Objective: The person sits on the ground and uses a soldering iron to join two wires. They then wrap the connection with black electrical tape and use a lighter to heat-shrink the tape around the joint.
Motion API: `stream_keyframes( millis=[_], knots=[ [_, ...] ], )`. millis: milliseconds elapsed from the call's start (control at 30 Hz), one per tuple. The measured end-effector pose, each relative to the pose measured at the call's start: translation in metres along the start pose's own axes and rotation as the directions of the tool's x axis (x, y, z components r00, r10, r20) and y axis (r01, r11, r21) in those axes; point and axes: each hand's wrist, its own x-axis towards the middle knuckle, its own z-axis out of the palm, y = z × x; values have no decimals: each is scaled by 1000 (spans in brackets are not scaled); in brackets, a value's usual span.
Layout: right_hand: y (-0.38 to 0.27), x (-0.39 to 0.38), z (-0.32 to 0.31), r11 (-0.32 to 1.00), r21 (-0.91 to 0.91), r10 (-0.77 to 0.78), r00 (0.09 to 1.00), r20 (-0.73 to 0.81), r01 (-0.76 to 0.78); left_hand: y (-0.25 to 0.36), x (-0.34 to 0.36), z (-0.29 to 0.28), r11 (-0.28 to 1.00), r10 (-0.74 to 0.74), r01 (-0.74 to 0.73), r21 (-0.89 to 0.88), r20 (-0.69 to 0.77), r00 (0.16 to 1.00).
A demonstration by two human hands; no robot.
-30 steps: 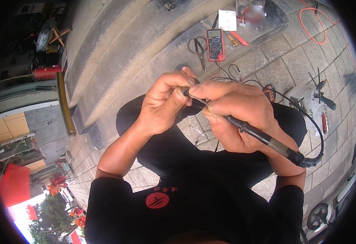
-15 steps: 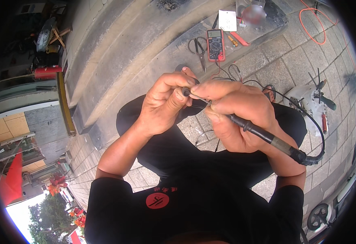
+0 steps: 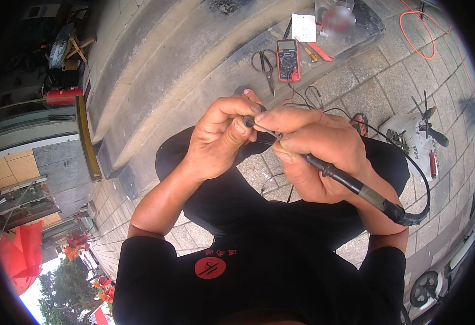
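Observation:
My left hand [image 3: 216, 138] pinches a small black cylindrical connector [image 3: 248, 122] between thumb and forefinger, with a thin dark wire below it. My right hand [image 3: 324, 151] grips a black pen-shaped tool [image 3: 357, 187], perhaps a soldering iron, whose cord [image 3: 427, 195] loops from its rear end round to the upper right. Its thin metal shaft meets the connector; the exact contact is partly hidden by my fingertips. Beyond my hands, a red-and-black multimeter [image 3: 288, 59] with leads lies on a stone step beside scissors [image 3: 270, 73].
On the step are a white card [image 3: 304, 27], a red tool [image 3: 320, 50] and a plastic bag [image 3: 332, 11]. An orange cord [image 3: 417, 57] and a white sheet with tools [image 3: 422, 160] lie on the pavement at right. My bent legs are beneath my hands.
My hands and the pieces in them are almost still; the rear of the black tool and its cord have shifted very slightly.

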Motion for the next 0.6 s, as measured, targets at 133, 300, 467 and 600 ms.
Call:
stream_keyframes(
  millis=[133, 300, 467, 600],
  knots=[
    [1, -2, 1, 1000, 10, 2, 1000, -17, -2, 1, 2, 1, 1000, 6, -6, 5, 10, 1000],
    [0, -1, 0, 1000, -3, -2, 1000, 1, 2, 3, 2, 2, 1000, 8, -8, 6, -1, 1000],
    [-1, 0, 0, 1000, -21, -1, 1000, 8, 1, 2, 3, 1, 1000, 22, -22, 19, 11, 1000],
    [-1, -1, 0, 999, -35, -11, 1000, 2, 11, 2, 3, 1, 999, 25, -25, 22, 13, 1000]
  ],
)
